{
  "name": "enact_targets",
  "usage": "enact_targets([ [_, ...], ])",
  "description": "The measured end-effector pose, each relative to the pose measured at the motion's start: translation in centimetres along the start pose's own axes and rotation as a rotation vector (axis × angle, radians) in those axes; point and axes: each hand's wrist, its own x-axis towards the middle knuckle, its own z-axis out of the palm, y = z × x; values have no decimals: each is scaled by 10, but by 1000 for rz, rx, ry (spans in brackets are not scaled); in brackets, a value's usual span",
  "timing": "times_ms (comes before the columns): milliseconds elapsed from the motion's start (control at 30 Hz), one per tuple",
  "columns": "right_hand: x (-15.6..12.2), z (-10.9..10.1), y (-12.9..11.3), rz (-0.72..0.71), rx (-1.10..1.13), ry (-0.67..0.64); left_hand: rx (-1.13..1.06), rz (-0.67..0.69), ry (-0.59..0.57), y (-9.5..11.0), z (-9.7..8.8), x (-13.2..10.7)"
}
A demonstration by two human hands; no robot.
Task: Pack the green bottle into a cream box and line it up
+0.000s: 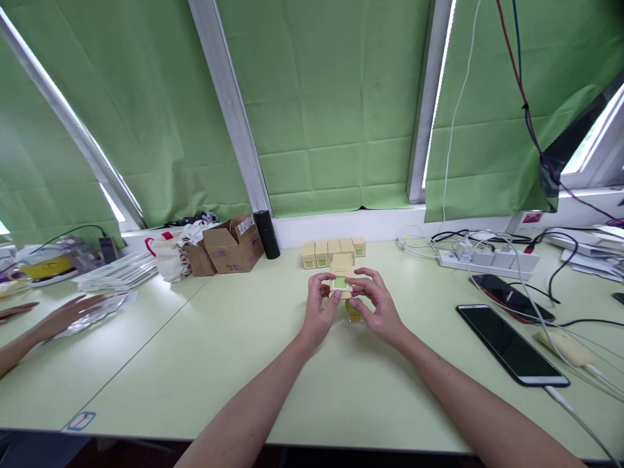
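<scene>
Both hands met above the middle of the pale green desk [205, 364]. The left hand [319, 315] and right hand [377, 309] pinched a small beige carton with green window [341, 276] from opposite sides, keeping its open flap upward.

I see a pale green table [205, 364] carrying a row of small boxes [333, 251] at centre, cardboard cartons [233, 244] upper left, and phones [511, 342] and a power strip [487, 259] at right.
</scene>
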Motion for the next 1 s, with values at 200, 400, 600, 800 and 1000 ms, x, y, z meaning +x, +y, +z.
enact_targets([
  [200,0,1,0,1,-13,12,48,13,28,2,1,0],
  [400,1,1,0,14,2,29,28,50,-13,5,1,-1],
  [600,1,1,-1,19,9,48,1,74,-57,3,-2,-2],
  [800,2,2,-1,29,12,57,31,75,-24,3,0,-1],
  [1000,2,3,-1,49,19,67,32,61,-3,2,2,-1],
])
